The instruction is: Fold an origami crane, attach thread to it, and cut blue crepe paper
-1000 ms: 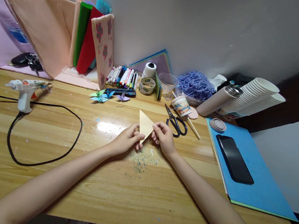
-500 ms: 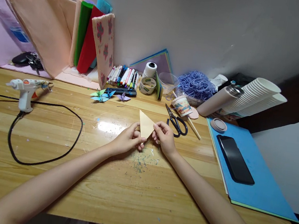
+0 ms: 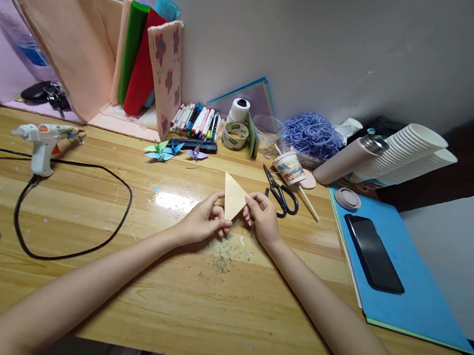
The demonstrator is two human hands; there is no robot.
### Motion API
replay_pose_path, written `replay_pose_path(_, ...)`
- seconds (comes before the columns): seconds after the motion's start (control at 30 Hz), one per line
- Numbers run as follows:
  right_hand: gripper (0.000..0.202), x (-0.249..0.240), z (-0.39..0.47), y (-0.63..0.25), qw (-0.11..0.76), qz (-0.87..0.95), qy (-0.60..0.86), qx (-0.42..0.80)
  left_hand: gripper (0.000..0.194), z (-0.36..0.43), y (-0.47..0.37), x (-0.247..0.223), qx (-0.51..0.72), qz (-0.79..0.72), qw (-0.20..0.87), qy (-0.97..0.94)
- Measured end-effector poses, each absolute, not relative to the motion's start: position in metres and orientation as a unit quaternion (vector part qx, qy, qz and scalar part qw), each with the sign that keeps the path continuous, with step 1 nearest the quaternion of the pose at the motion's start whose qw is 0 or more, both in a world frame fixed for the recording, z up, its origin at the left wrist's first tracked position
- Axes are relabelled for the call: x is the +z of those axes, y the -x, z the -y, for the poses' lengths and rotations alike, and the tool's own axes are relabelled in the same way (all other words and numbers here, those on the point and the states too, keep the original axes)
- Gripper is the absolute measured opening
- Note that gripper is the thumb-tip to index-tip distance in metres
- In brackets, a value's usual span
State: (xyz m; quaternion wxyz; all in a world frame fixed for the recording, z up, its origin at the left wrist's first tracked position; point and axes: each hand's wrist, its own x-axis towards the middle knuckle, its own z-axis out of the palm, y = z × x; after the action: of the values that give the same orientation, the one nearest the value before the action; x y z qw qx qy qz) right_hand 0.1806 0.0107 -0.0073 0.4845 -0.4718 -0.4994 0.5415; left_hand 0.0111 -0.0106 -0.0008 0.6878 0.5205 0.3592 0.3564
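A cream sheet of paper (image 3: 234, 197), folded into a triangle, is held up just above the table between both hands. My left hand (image 3: 209, 217) pinches its lower corner, thumb in front, with the other fingers curled behind. At the paper's right corner, my right hand (image 3: 262, 213) grips the edge between thumb and forefinger. Black-handled scissors (image 3: 281, 192) lie just beyond my right hand. Folded paper cranes (image 3: 161, 152) in green, blue and purple sit farther back on the left.
On the left, a white glue gun (image 3: 43, 144) stands with its looping black cord (image 3: 129, 209). Markers (image 3: 198, 120), a tape roll (image 3: 234, 136) and blue-purple yarn (image 3: 312, 134) line the back. A phone (image 3: 374, 252) rests on blue sheets (image 3: 418, 297) at right, near paper cups (image 3: 413, 146).
The paper triangle has turned slightly and shifted a little to the right in my fingers. Both hands keep nearly the same place and grip.
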Motion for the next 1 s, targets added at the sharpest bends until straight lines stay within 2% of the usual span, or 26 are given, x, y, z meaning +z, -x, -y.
replay_pose_path(0.17,0.028,-0.007,-0.011,-0.181,0.483,0.514,0.467,0.533,0.055,0.010,-0.011,-0.004,0.353,-0.359,0.684,-0.527)
replay_pose_path(0.33,0.027,-0.004,-0.004,-0.178,0.486,0.556,0.470,0.485,0.085,0.012,-0.010,-0.001,0.383,-0.389,0.596,-0.589)
replay_pose_path(0.43,0.027,-0.002,0.002,-0.176,0.452,0.608,0.452,0.471,0.091,0.013,-0.009,0.002,0.373,-0.426,0.509,-0.649)
replay_pose_path(0.5,0.027,-0.002,0.004,-0.176,0.432,0.628,0.439,0.476,0.083,0.013,-0.008,0.003,0.361,-0.437,0.476,-0.672)
replay_pose_path(0.6,0.028,-0.004,0.003,-0.178,0.425,0.629,0.424,0.494,0.067,0.012,-0.007,0.005,0.354,-0.421,0.483,-0.681)
replay_pose_path(0.83,0.035,-0.008,0.000,-0.181,0.440,0.624,0.415,0.495,0.055,0.012,-0.007,0.006,0.328,-0.359,0.594,-0.641)
replay_pose_path(1.0,0.030,-0.007,0.000,-0.178,0.434,0.618,0.432,0.494,0.039,0.010,-0.007,0.004,0.372,-0.349,0.646,-0.567)
